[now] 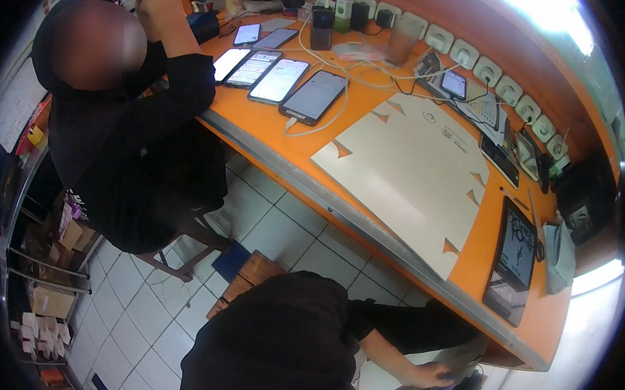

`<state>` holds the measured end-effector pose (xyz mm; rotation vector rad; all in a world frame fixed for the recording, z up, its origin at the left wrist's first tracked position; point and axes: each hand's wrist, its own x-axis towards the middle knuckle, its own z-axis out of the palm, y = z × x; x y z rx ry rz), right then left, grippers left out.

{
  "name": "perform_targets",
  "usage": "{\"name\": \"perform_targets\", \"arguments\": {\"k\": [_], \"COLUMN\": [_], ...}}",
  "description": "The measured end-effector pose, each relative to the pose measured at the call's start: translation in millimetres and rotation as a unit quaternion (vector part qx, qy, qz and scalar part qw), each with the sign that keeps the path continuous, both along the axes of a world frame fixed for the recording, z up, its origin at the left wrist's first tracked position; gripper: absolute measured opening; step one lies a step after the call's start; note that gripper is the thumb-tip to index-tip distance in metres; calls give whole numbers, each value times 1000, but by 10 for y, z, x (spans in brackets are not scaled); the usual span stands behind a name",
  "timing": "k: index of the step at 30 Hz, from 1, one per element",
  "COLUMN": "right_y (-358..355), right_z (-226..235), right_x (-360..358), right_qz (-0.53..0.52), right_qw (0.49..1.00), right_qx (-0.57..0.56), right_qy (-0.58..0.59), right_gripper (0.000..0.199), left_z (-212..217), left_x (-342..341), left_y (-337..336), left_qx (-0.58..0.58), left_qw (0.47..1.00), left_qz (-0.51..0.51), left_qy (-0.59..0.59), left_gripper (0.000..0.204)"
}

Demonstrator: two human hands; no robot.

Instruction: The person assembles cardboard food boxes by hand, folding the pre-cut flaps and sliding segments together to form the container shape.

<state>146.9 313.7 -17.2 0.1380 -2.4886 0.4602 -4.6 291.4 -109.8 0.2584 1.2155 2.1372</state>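
Note:
My left hand (427,374) is low at the bottom right, below the front edge of the orange desk (259,140). Its fingers are closed on a dark bluish thing, mostly cut off by the lower edge, whose kind I cannot make out. My black sleeve (271,339) fills the bottom middle, and a dark trouser leg (418,325) runs under the desk. My right hand is out of view. On the desk above lies a large cream mat (411,178) with curved corner slits. A dark tablet (512,259) with lines on its screen lies right of it.
Another person in black (133,145) sits at the left, hands raised. Several phones (279,80) lie lit on the desk, one plugged into a white cable (326,126). Wall sockets (465,54) line the back. A wooden stool (253,279) stands on the tiled floor; shelves (47,281) hold boxes.

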Motion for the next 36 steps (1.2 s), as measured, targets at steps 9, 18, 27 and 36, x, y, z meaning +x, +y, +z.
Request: {"name": "perform_targets", "arguments": {"k": [9, 18, 27, 36], "right_y": [-11, -22, 126, 356], "right_z": [-43, -202, -80, -77], "right_x": [-10, -6, 100, 81], "right_qz": [-38, -73, -93, -169], "right_qw": [999, 997, 986, 949], "right_qx": [10, 25, -136, -220], "right_qy": [2, 8, -22, -149], "right_gripper": [38, 38, 43, 50], "left_z": [-93, -177, -577, -196], "left_x": [149, 297, 369, 371], "left_y": [167, 148, 484, -288], "left_qx": [-56, 11, -30, 8], "left_qw": [997, 998, 956, 875], "left_qz": [56, 37, 88, -292], "left_qy": [19, 40, 280, 386], "left_gripper": [50, 38, 60, 21]}}
